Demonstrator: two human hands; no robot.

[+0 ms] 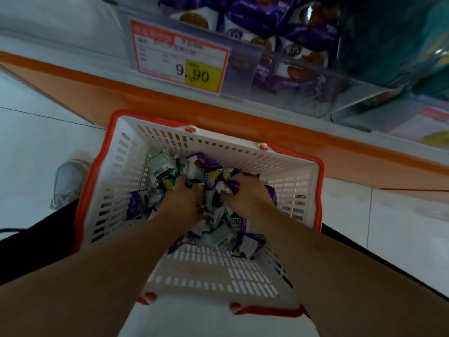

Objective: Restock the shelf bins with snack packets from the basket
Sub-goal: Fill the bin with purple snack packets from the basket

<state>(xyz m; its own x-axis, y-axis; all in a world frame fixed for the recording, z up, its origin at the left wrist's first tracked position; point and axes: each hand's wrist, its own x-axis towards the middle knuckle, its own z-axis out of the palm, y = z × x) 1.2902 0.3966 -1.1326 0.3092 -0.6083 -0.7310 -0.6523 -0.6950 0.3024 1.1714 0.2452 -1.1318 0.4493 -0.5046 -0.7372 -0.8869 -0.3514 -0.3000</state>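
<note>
One white basket [243, 271] with a red rim is set on the floor below one clear shelf bin [279, 76] of purple packets, its long axis running left to right. Snack packets [213, 222], too jumbled for counting, are heaped inside. Handfuls are clutched by the left hand [181, 203] and right hand [245, 194].

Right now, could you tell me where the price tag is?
The price tag hangs at upper centre, on the clear bin of purple packets, above the basket.

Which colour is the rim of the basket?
Orange-red, around the white basket; the head view shows it.
</note>
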